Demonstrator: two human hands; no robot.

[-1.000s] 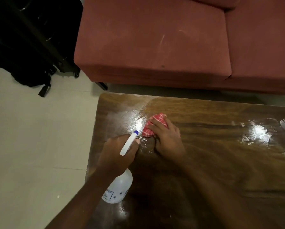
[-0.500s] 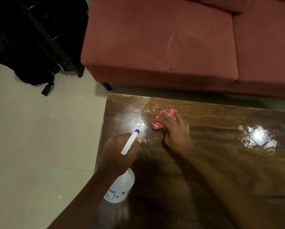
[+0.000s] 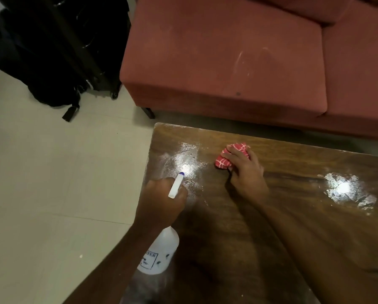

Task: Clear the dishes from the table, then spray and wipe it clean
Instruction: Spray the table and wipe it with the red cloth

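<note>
Right of the left hand (image 3: 161, 198), which is curled round a spray bottle (image 3: 159, 253) aimed at a wet patch (image 3: 183, 159), the right hand (image 3: 247, 174) grips a red checked cloth (image 3: 222, 160) against the desk (image 3: 271, 238), seemingly placed to wipe.

Worktop (image 3: 293, 216) – dark wood grain, glossy, wet sheen in patches. Cloth (image 3: 224, 160) – woven red-white fabric. Spray bottle (image 3: 159, 255) translucent white plastic, smooth. Sofa (image 3: 227, 62) matt red fabric, scuffed. Floor (image 3: 52, 194) pale smooth tile.
</note>
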